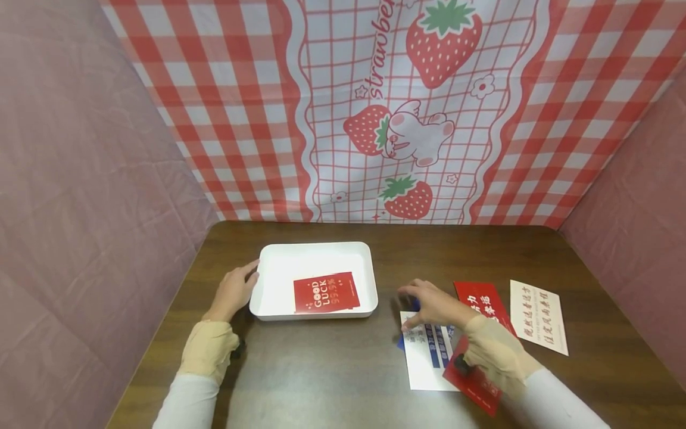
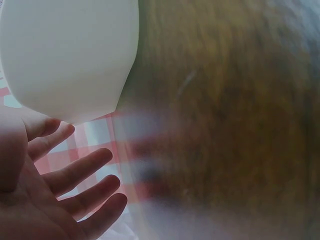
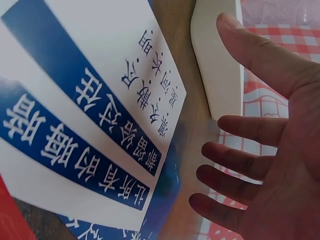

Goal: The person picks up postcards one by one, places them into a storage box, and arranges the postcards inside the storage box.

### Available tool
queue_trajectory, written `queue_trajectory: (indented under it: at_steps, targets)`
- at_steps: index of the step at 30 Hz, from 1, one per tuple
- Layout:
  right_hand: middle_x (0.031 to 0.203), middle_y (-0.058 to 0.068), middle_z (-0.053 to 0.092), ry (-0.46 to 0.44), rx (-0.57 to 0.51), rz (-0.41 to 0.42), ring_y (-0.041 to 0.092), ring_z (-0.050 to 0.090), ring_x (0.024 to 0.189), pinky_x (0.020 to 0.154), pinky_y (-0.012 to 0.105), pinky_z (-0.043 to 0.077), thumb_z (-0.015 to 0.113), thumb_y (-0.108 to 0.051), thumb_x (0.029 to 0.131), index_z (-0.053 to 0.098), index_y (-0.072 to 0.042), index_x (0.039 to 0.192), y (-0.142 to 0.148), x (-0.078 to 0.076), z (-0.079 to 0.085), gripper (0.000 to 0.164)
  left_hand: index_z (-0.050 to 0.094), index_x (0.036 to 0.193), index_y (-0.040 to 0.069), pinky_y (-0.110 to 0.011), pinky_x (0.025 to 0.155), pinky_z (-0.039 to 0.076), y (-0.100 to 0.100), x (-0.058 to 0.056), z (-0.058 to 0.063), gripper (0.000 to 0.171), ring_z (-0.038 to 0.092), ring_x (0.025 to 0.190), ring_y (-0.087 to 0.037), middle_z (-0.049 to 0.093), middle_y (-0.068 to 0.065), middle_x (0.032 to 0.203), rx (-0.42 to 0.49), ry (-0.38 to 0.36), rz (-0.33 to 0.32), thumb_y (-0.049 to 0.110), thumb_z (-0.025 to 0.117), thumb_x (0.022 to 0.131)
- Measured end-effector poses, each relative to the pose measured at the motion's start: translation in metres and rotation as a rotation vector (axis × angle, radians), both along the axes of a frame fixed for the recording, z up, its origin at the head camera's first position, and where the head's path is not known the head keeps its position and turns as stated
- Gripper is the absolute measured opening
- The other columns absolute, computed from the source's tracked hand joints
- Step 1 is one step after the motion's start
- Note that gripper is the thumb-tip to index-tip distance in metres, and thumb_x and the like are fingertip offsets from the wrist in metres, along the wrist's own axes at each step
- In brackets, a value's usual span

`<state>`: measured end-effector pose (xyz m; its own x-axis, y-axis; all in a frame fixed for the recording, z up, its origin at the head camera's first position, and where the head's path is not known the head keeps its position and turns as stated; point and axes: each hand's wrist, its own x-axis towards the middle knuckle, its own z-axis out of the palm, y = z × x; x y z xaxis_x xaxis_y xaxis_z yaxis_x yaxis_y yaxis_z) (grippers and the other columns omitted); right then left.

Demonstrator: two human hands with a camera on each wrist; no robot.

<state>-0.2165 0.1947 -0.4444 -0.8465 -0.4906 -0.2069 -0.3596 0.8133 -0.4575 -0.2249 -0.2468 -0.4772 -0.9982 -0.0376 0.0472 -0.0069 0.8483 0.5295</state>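
Observation:
My left hand (image 1: 230, 292) is at the left side of a white tray (image 1: 316, 256), its thumb and forefinger right at the rim; the other fingers are spread in the left wrist view. Inside the tray lies a red "GOOD LUCK" card (image 1: 321, 292), with another red edge showing beneath it. My right hand (image 1: 436, 304) hovers over a white card with blue bands (image 1: 420, 366), fingers loosely extended and nothing between them. In the right wrist view, a blue card (image 3: 167, 185) sticks out from under the white one.
Right of the white card, a red card (image 1: 474, 387) lies partly under my right wrist. Farther back are another red card (image 1: 482, 295) and a cream card (image 1: 538, 316) with printed characters. A red-checked strawberry cloth (image 1: 343, 89) hangs behind the brown table (image 1: 311, 369).

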Motion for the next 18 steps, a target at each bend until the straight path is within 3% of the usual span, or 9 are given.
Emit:
queue_trajectory:
  at_steps: [9,18]
  targets:
    - [0.140,0.016,0.048,-0.015,0.120,-0.045,0.034,0.049,0.123,0.097,0.054,0.051,0.089,-0.043,0.064,0.053,-0.009,0.139,0.000,0.011,-0.002,0.090,0.048,0.143,0.006,-0.056,0.112,0.035,0.001,0.000,0.001,0.045,0.045,0.132,-0.045,0.051,-0.023,0.142,-0.002,0.012,-0.009,0.020,0.045,0.101]
    - [0.130,0.013,0.053,0.101,0.138,0.040,0.030,0.051,0.115,0.096,0.052,0.051,0.091,-0.046,0.058,0.058,-0.007,0.133,0.005,0.019,-0.006,0.091,0.048,0.143,0.006,-0.055,0.117,0.028,0.001,0.003,0.001,0.044,0.041,0.135,-0.046,0.051,-0.024,0.142,-0.004,0.021,-0.015,0.019,0.045,0.101]
